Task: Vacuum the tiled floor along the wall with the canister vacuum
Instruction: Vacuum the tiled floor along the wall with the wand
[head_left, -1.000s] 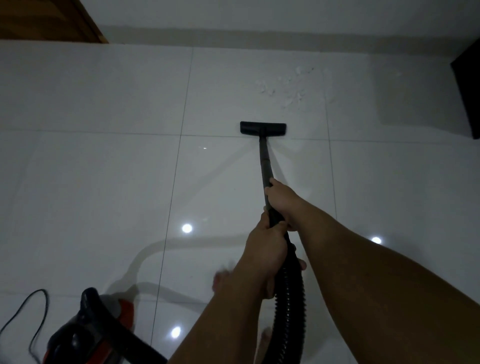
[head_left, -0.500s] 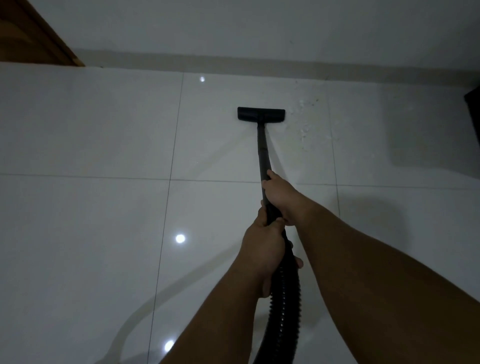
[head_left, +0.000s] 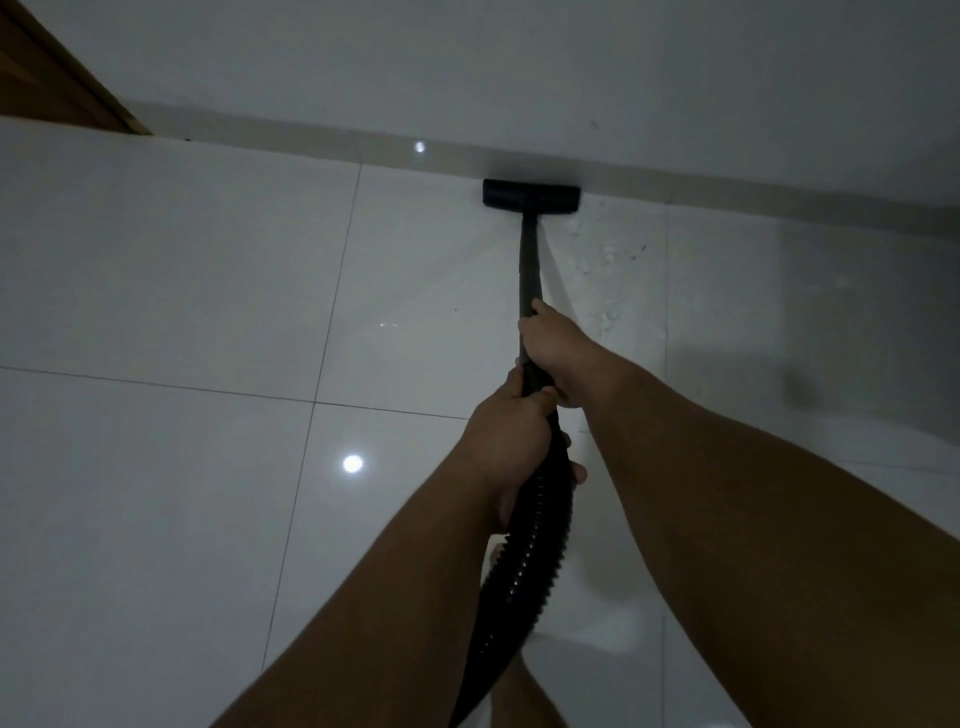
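Observation:
The black floor nozzle (head_left: 531, 196) lies flat on the white tiled floor (head_left: 182, 291), pressed against the skirting of the white wall (head_left: 519, 67). A dark wand (head_left: 529, 265) runs back from it to my hands. My right hand (head_left: 553, 345) grips the wand higher up. Just behind it my left hand (head_left: 511, 431) grips where the ribbed black hose (head_left: 524, 561) joins. White crumbs (head_left: 605, 260) are scattered on the tile to the right of the wand. The canister is out of view.
A wooden door frame (head_left: 57, 78) stands at the far left by the wall. Ceiling lights reflect in the glossy tiles. My bare foot (head_left: 524, 696) shows under the hose at the bottom edge.
The nozzle has been pushed forward over the tile up to the wall, passing the left part of the crumbs. The view moved forward, so the canister and cable left the frame.

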